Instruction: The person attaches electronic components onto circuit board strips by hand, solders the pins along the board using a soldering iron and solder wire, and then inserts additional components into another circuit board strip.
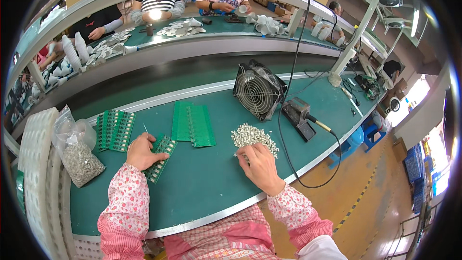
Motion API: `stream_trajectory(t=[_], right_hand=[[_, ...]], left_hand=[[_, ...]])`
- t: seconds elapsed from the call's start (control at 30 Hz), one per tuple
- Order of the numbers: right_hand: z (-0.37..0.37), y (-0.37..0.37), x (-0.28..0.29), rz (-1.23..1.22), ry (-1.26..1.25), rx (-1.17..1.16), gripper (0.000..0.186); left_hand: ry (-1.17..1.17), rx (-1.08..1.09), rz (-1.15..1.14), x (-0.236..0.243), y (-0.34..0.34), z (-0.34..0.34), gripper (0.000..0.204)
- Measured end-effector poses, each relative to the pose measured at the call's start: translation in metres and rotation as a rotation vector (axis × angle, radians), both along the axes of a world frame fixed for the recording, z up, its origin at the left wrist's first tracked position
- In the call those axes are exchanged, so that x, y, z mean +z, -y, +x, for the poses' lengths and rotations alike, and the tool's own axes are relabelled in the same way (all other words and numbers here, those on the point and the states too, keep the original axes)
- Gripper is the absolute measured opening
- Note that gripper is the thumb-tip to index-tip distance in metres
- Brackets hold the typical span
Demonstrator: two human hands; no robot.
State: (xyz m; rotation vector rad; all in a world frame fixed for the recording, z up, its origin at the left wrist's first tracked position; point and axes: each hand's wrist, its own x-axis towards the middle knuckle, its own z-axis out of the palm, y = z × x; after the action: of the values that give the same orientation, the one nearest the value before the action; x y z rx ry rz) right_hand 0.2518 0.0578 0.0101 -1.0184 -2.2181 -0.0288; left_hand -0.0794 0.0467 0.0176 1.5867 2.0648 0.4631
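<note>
My left hand (141, 151) is closed on the edge of a green circuit board panel (159, 164) carrying rows of small pale parts. A thin pale sliver sticks up beside its fingers; what it is I cannot make out. Over the near edge of a heap of small white parts, probably connectors (250, 136), my right hand (260, 165) bends with its fingers drawn together. Their tips are partly hidden, so what they hold does not show. Between the hands, farther back, lie bare green circuit board panels (192, 124). More panels fitted with parts (115, 130) overlap at the left.
A clear bag of small parts (81, 161) leans by a white perforated rack (36, 156) at the left. A black fan (260, 90) and a soldering iron (313, 119) in its stand are at the right, its cable looping over the bench edge. Co-workers sit across a raised rail.
</note>
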Motion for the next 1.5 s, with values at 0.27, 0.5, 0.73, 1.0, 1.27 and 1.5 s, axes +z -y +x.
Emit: stream_trajectory(t=[0.27, 0.5, 0.73, 1.0, 1.27, 1.5], right_hand=[[0.004, -0.003, -0.002, 0.025, -0.032, -0.021, 0.015], [0.017, 0.003, -0.008, 0.051, -0.102, -0.127, 0.018], [0.006, 0.007, -0.006, -0.283, -0.347, -0.012, 0.017], [-0.014, 0.014, 0.007, -0.893, -0.773, 0.027, 0.012], [-0.059, 0.003, 0.003, -1.299, -1.042, 0.284, 0.015], [-0.074, 0.005, 0.005, -1.531, -1.175, 0.356, 0.015]], left_hand=[[0.020, -0.054, 0.114, 0.002, 0.010, -0.010, 0.079], [0.367, -0.220, 0.074, 0.002, 0.020, -0.005, 0.041], [1.433, 0.005, 0.254, -0.003, 0.050, 0.058, 0.035], [1.263, -0.007, 0.236, -0.017, 0.046, 0.107, 0.027], [1.236, -0.005, 0.272, -0.025, 0.060, 0.094, 0.027], [1.162, 0.075, 0.360, -0.022, 0.058, 0.102, 0.022]])
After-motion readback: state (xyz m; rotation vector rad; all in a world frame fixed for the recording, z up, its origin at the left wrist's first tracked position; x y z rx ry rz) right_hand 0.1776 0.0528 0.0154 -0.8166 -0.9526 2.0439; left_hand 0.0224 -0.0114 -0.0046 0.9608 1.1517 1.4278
